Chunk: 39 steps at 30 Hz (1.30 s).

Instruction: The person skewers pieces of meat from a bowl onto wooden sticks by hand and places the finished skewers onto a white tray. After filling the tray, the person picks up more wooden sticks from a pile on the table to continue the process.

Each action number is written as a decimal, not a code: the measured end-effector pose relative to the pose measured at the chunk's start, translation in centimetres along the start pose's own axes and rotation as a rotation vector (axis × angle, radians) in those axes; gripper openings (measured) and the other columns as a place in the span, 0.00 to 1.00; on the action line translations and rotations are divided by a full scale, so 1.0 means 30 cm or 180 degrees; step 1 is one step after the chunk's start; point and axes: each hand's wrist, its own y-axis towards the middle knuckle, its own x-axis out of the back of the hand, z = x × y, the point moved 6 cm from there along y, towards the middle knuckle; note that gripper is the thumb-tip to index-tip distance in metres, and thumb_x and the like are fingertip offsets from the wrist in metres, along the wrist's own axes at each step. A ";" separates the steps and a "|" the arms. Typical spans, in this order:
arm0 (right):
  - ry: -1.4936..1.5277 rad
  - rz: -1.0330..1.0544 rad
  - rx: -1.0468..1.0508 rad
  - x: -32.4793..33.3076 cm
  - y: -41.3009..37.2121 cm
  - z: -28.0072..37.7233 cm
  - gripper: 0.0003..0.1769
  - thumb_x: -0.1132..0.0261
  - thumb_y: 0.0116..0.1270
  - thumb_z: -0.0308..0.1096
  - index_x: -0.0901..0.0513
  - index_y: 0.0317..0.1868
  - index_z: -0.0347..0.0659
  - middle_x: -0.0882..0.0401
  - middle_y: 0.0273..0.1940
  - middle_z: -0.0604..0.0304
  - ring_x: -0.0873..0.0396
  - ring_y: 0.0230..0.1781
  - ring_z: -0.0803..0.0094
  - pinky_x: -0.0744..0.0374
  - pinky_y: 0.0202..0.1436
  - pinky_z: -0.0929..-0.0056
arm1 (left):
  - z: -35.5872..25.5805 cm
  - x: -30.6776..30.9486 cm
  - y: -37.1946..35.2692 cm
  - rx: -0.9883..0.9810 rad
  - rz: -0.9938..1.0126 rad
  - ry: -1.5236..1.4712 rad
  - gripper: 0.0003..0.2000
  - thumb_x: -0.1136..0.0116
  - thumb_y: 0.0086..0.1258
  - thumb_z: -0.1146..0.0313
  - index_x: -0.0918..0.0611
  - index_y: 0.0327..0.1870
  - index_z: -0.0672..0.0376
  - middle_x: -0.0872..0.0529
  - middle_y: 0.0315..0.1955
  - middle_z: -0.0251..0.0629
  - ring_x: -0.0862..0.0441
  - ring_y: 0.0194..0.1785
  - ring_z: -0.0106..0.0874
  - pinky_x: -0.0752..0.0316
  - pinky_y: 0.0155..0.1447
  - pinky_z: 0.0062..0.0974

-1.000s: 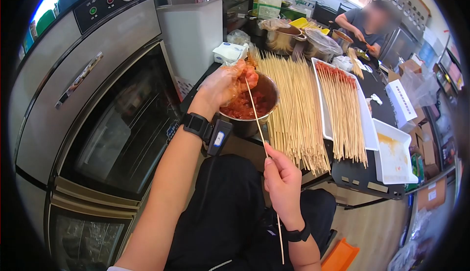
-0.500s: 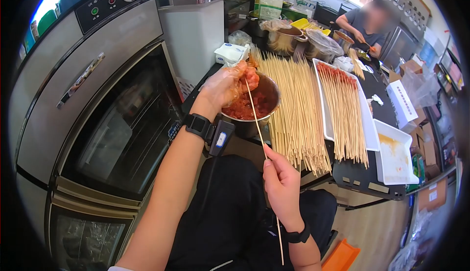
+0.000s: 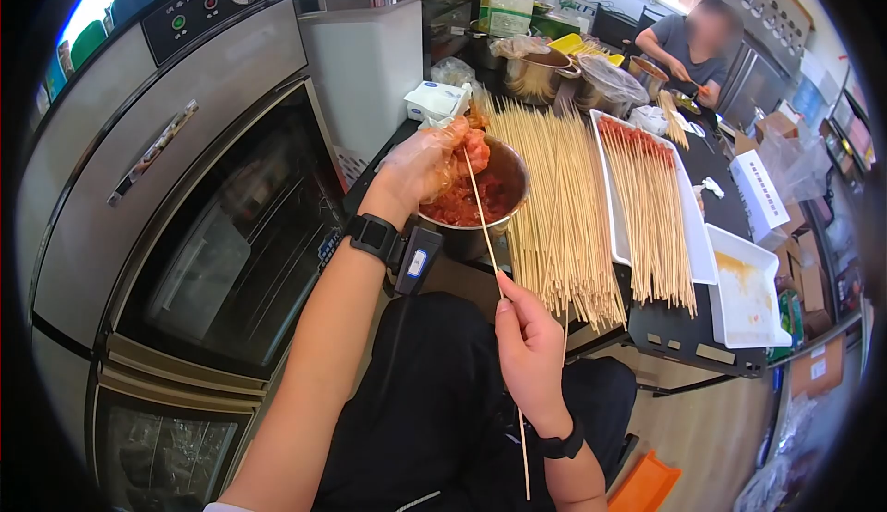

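Observation:
My left hand (image 3: 423, 163), in a clear plastic glove, is closed on red raw meat (image 3: 475, 150) above the metal pot (image 3: 519, 207). More red meat pieces (image 3: 467, 202) lie inside that pot. My right hand (image 3: 531, 336) is bare and pinches a long bamboo skewer (image 3: 485, 225) partway down its length. The skewer slants upward, its top end at the meat in my left hand; the tip is hidden there. Right of the pot lies a broad pile of bare bamboo skewers (image 3: 554, 207). Beyond it, a white tray (image 3: 617, 235) holds skewers with red meat on their far ends.
A second white tray (image 3: 744, 323) with yellowish liquid sits at the table's right end. A tissue pack (image 3: 437, 101) is behind my left hand. Several pots, including one with skewers (image 3: 536, 78), stand at the back. Another person (image 3: 693, 45) works across the table. A metal cabinet (image 3: 212, 235) stands left.
The skewer's lower end has shifted slightly left, and my right hand has moved a little with it. My left hand stays almost in place, still holding the meat.

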 end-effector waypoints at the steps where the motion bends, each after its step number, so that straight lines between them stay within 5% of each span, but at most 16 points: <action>1: 0.0000 -0.0001 -0.0001 -0.002 0.001 -0.001 0.17 0.46 0.66 0.25 0.26 0.55 0.33 0.34 0.22 0.69 0.39 0.21 0.87 0.36 0.24 0.86 | 0.000 0.001 0.000 -0.0010 -0.0001 0.0094 0.16 0.56 0.73 0.63 0.27 0.38 0.72 0.26 0.25 0.38 0.27 0.29 0.29 0.27 0.39 0.26; 7: -0.0225 -0.0009 0.0001 -0.011 0.015 -0.011 0.17 0.46 0.65 0.25 0.27 0.55 0.33 0.30 0.23 0.61 0.35 0.20 0.82 0.32 0.25 0.81 | 0.008 0.011 0.013 0.0014 0.0093 0.0012 0.15 0.55 0.73 0.63 0.27 0.36 0.70 0.27 0.24 0.38 0.28 0.29 0.29 0.27 0.39 0.27; 19: -0.1241 -0.0131 0.0752 -0.098 0.028 0.015 0.22 0.46 0.60 0.22 0.32 0.57 0.30 0.24 0.28 0.44 0.23 0.25 0.52 0.25 0.26 0.62 | 0.005 0.020 0.000 0.0136 -0.0307 -0.0642 0.10 0.54 0.72 0.68 0.29 0.40 0.69 0.28 0.29 0.39 0.28 0.30 0.30 0.23 0.41 0.29; 23: -0.1606 -0.0156 0.1067 -0.139 0.042 0.039 0.23 0.45 0.59 0.23 0.32 0.56 0.28 0.24 0.28 0.47 0.23 0.23 0.53 0.24 0.25 0.62 | 0.020 0.037 0.029 0.0267 0.0071 -0.1048 0.10 0.54 0.72 0.69 0.30 0.39 0.69 0.30 0.29 0.39 0.31 0.30 0.29 0.24 0.42 0.28; 25: -0.1719 -0.0205 0.1016 -0.151 0.042 0.052 0.18 0.46 0.60 0.20 0.29 0.52 0.29 0.25 0.24 0.44 0.24 0.23 0.52 0.27 0.25 0.61 | 0.018 0.050 0.023 0.0170 -0.0531 -0.0809 0.10 0.54 0.72 0.68 0.31 0.38 0.69 0.32 0.29 0.38 0.33 0.30 0.29 0.24 0.42 0.28; 35: -0.2040 -0.0024 0.1144 -0.197 0.057 0.055 0.23 0.45 0.58 0.24 0.32 0.55 0.26 0.24 0.27 0.48 0.24 0.18 0.55 0.23 0.20 0.63 | 0.002 0.037 0.025 -0.0021 -0.0693 -0.0504 0.09 0.60 0.74 0.68 0.31 0.32 0.62 0.33 0.25 0.36 0.34 0.27 0.29 0.25 0.39 0.29; 39: -0.1835 -0.0130 0.1020 -0.199 0.062 0.066 0.19 0.46 0.59 0.20 0.31 0.52 0.28 0.24 0.25 0.44 0.23 0.24 0.50 0.26 0.25 0.57 | 0.011 0.056 0.048 -0.0178 -0.0568 -0.0280 0.12 0.65 0.73 0.68 0.34 0.27 0.59 0.33 0.23 0.35 0.34 0.26 0.29 0.28 0.35 0.29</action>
